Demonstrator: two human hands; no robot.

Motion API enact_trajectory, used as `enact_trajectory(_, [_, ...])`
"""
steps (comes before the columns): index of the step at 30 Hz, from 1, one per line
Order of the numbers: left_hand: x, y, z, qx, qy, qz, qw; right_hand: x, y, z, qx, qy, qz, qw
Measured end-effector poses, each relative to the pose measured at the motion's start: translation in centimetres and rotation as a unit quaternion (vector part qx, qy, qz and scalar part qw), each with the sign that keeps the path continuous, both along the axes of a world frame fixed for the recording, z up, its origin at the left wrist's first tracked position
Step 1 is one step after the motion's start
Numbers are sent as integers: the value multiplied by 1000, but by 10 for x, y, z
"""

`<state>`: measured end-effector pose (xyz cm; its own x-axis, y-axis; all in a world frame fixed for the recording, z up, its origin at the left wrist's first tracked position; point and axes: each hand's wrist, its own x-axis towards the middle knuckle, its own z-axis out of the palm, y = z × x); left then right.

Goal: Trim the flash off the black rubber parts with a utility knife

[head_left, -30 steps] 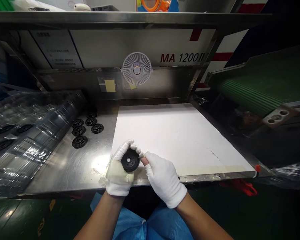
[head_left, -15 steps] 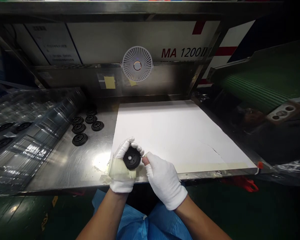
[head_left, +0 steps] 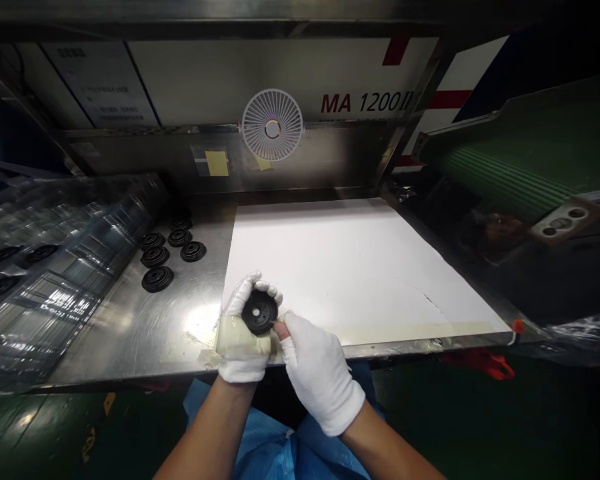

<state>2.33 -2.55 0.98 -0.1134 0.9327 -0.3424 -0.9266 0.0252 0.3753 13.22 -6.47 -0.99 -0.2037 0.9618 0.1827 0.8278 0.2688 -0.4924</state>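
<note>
My left hand (head_left: 243, 333), in a white glove, is closed around a round black plastic disc (head_left: 260, 311) with a hole in its middle, its flat face turned up toward me. Against the disc's lower right rim sits my right hand (head_left: 317, 363), also gloved, with a bare thumb tip showing. Its fingers are pinched together at the rim; whatever is between them is too small to make out. Both hands are over the front edge of the white sheet (head_left: 320, 267).
Several black ribbed discs (head_left: 157, 279) lie on the metal table (head_left: 190, 300) to the left. Beyond them is a clear plastic tray stack (head_left: 75, 293). A small white fan (head_left: 273, 125) stands at the back. A green ribbed conveyor (head_left: 520, 180) is at the right, and a red-handled tool (head_left: 485, 363) hangs below the edge.
My right hand has moved down and left along the disc's rim, from its right side to its lower right. The disc has tilted slightly in my left hand.
</note>
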Motion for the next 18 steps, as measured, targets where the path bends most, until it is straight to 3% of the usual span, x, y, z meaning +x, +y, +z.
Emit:
enact_trajectory(8, [1, 0, -1, 1, -1, 6, 1000, 1, 3, -3, 15, -15, -29, 999])
enact_trajectory(14, [5, 4, -1, 1, 20, 54, 998, -13, -6, -4, 8, -1, -26, 1000])
enact_trajectory(18, [6, 3, -1, 39, 57, 81, 994, -14, -5, -3, 17, 13, -21, 1000])
